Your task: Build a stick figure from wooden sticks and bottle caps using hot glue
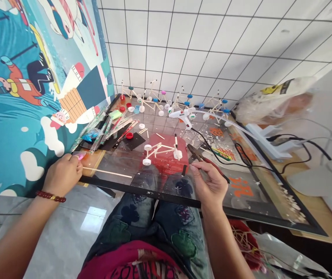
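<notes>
My left hand is closed at the table's left front corner. A small pink item shows at its fingertips, and a thin wooden stick lies beside it. My right hand pinches thumb and fingers together; what they hold is too small to make out. Close to those fingertips is a short black piece. Between my hands stands a small wheeled stick model with white cap wheels and a black-tipped upright. Pliers lie just behind my right hand.
Several finished stick models line the back. A white glue gun trails its black cord rightward. Sticks and packets are piled back left. A power strip and a plastic bag are at the right.
</notes>
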Tool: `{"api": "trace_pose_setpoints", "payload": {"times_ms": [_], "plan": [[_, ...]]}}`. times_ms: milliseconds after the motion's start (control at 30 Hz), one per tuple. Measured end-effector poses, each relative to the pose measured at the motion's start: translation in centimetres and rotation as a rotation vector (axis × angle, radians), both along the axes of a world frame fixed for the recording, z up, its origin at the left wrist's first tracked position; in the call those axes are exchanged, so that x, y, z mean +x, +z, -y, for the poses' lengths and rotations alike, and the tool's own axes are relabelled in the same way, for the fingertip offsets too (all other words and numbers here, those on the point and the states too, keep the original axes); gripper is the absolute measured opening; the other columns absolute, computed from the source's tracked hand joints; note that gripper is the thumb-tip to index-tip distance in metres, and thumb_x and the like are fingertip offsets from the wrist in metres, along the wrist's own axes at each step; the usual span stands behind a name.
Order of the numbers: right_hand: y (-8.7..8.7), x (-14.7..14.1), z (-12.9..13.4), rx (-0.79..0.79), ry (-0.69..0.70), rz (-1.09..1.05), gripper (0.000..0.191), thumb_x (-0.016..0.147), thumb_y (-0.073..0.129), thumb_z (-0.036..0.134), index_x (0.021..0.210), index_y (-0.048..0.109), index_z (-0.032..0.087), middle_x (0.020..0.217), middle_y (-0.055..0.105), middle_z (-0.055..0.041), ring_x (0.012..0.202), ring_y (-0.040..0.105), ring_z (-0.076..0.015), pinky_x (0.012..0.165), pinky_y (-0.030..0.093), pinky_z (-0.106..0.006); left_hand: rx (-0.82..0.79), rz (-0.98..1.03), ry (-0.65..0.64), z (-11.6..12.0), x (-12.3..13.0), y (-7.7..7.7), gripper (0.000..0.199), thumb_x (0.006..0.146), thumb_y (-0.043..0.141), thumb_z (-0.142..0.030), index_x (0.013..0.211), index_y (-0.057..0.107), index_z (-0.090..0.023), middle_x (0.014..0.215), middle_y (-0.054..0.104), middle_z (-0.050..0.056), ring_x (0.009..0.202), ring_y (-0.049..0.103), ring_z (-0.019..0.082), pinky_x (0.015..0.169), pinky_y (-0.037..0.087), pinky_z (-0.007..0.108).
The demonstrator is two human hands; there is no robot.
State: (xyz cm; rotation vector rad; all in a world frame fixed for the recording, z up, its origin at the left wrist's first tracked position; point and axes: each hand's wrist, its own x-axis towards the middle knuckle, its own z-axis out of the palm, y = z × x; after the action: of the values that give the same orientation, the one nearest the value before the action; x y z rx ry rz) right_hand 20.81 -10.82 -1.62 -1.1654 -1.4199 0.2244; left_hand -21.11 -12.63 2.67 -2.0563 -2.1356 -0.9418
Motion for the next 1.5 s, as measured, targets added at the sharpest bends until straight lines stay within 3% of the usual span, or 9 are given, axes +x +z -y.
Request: {"api": "trace_pose_setpoints", "payload": {"times_ms": [200,400,667,800,900,1000,1133,1333,1500], "plan": [[0.4,-0.1,-0.1,0.04,0.01,0.093,0.006,0.088,0.069,0.023,0.09,0.074,0.025,0.084,0.075,-0.0025,0.079,0.07,-0.0205,0.076,0.056,-0.036,0.017,-0.074,0.04,0.2,-0.7,1.0,0.012,0.071,0.056,-0.033,0.06,0.056,-0.031,0.068,0.053,0.003,0.068,0.047,0.027,0.06,0.022,0.032],[0.5,-0.3,-0.2,0.097,0.024,0.205,0.006,0.09,0.067,0.02,0.09,0.073,0.023,0.083,0.076,-0.0018,0.078,0.071,-0.0182,0.079,0.055,-0.035,-0.06,0.042,0.283,0.7,-1.4,2.4,0.018,0.085,0.055,-0.038,0.084,0.066,-0.025,0.082,0.07,-0.002,0.082,0.06,0.022,0.074,0.043,0.03],[0.5,-0.4,0.0,0.111,-0.004,0.228,0.007,0.091,0.066,0.021,0.09,0.072,0.023,0.084,0.077,-0.0026,0.079,0.071,-0.019,0.08,0.055,-0.037,-0.116,-0.376,0.072,0.2,-0.1,1.7,0.026,0.094,0.05,-0.038,0.089,0.071,-0.023,0.094,0.06,0.007,0.092,0.057,0.026,0.07,0.038,0.029],[0.8,-0.7,0.0,0.124,-0.009,0.243,0.008,0.091,0.065,0.021,0.087,0.072,0.023,0.082,0.077,-0.0025,0.078,0.071,-0.0193,0.08,0.055,-0.037,-0.279,-0.332,-0.024,0.8,0.6,2.2,0.032,0.094,0.05,-0.044,0.105,0.071,-0.023,0.087,0.056,0.006,0.087,0.058,0.028,0.074,0.042,0.034],[1.2,-0.8,-0.1,0.105,-0.002,0.19,0.007,0.091,0.065,0.021,0.089,0.071,0.023,0.082,0.076,-0.0021,0.077,0.071,-0.0186,0.078,0.056,-0.035,-0.152,-0.135,0.048,1.1,1.8,3.5,0.044,0.097,0.044,-0.039,0.138,0.058,-0.031,0.097,0.063,0.006,0.1,0.059,0.032,0.09,0.045,0.042],[2.1,-1.2,0.4,0.096,0.037,0.091,0.008,0.092,0.065,0.021,0.098,0.071,0.023,0.086,0.074,-0.0022,0.08,0.07,-0.0179,0.079,0.057,-0.034,0.003,0.391,0.071,2.0,5.7,4.2,0.047,0.097,0.051,-0.04,0.143,0.052,-0.047,0.111,0.071,-0.004,0.1,0.063,0.027,0.099,0.048,0.045],[3.7,-2.3,2.3,0.191,0.086,-0.02,0.02,0.097,0.057,0.025,0.113,0.068,0.026,0.099,0.072,-0.0055,0.092,0.069,-0.0213,0.081,0.058,-0.038,-0.318,1.215,-0.548,4.7,15.5,2.3,0.051,0.097,0.057,-0.031,0.146,0.049,-0.045,0.144,0.062,-0.002,0.125,0.062,0.025,0.11,0.049,0.045],[4.2,-3.6,5.2,0.286,0.001,0.098,0.053,0.104,0.028,0.052,0.144,0.052,0.027,0.136,0.059,-0.0125,0.132,0.057,-0.0329,0.109,0.047,-0.06,-0.727,1.757,-1.062,5.8,26.8,0.3,0.06,0.088,0.058,-0.019,0.147,0.055,-0.033,0.159,0.048,-0.001,0.153,0.033,0.027,0.129,0.024,0.044],[4.3,-3.7,5.5,0.191,0.061,0.078,0.074,0.101,0.021,0.066,0.162,0.024,0.023,0.166,0.03,-0.011,0.155,0.025,-0.0386,0.123,0.026,-0.068,-0.58,1.749,-1.088,2.3,30.2,2.8,0.067,0.099,0.043,-0.057,0.159,0.034,-0.029,0.171,0.021,-0.003,0.16,0.003,0.022,0.133,0.003,0.039]]}}
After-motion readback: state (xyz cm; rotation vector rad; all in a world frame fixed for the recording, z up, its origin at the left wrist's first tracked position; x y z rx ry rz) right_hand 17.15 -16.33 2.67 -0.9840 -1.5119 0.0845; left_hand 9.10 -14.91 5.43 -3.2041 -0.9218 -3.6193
